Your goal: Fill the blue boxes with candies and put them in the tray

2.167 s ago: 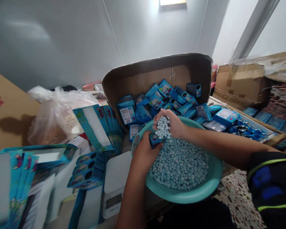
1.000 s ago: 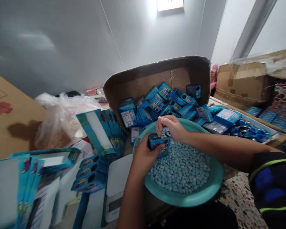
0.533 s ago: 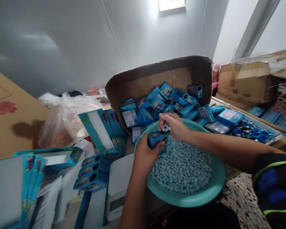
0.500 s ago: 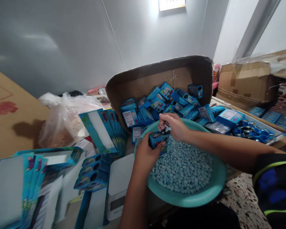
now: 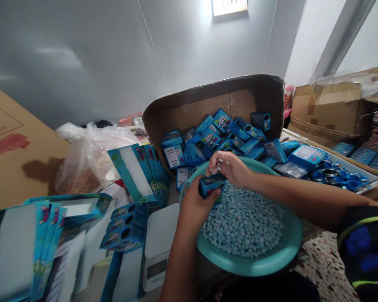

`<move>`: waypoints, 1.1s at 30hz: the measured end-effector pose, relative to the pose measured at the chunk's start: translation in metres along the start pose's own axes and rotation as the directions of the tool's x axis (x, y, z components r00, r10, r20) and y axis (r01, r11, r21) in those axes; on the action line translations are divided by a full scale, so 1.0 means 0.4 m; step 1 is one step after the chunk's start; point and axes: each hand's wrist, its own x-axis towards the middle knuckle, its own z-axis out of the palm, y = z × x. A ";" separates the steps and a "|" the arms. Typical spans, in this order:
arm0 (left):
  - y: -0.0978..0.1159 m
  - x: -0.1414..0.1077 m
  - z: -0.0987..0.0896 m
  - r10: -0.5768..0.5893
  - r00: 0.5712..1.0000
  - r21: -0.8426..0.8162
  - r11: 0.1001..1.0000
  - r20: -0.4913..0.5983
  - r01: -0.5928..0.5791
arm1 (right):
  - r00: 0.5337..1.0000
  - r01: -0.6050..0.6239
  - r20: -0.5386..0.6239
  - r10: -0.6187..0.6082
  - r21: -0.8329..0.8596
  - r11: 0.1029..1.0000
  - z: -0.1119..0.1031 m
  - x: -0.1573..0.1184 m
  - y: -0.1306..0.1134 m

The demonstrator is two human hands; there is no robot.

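Grey wall [image 5: 97, 54] behind, left fingers [image 5: 213, 196] hold a box [image 5: 210, 188], lettering blurred.

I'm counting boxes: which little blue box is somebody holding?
The rectangular blue cardboard box in the left hand, over the round teal plastic basin; no hand holds the other blue boxes.

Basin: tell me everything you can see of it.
The basin is round, teal, plastic-looking, with a broad smooth rim and what looks like a handle slot at left. It sits mouth up, holding a mass of pale blue pellets. The left hand, gripping a box, and the right hand are over its far part; whether either touches the rim is unclear. Its underside is hidden.
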 end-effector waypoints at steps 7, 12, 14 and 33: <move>-0.001 -0.004 0.001 -0.005 1.000 -0.004 1.000 -0.014 0.005 | 0.987 -0.112 -0.110 0.120 0.080 0.991 0.006 0.002 -0.013; 0.002 -0.004 0.000 0.008 1.000 -0.004 1.000 -0.014 -0.009 | 0.975 -0.175 -0.128 0.184 0.076 0.982 0.004 0.008 -0.015; 0.003 -0.004 -0.001 0.023 1.000 -0.003 1.000 -0.014 -0.023 | 0.972 -0.196 -0.119 0.202 0.060 0.979 0.000 0.011 -0.008; 0.016 -0.032 0.005 -0.014 1.000 -0.050 0.999 -0.014 0.013 | 0.968 -0.189 -0.164 0.192 0.030 0.981 -0.031 -0.005 0.032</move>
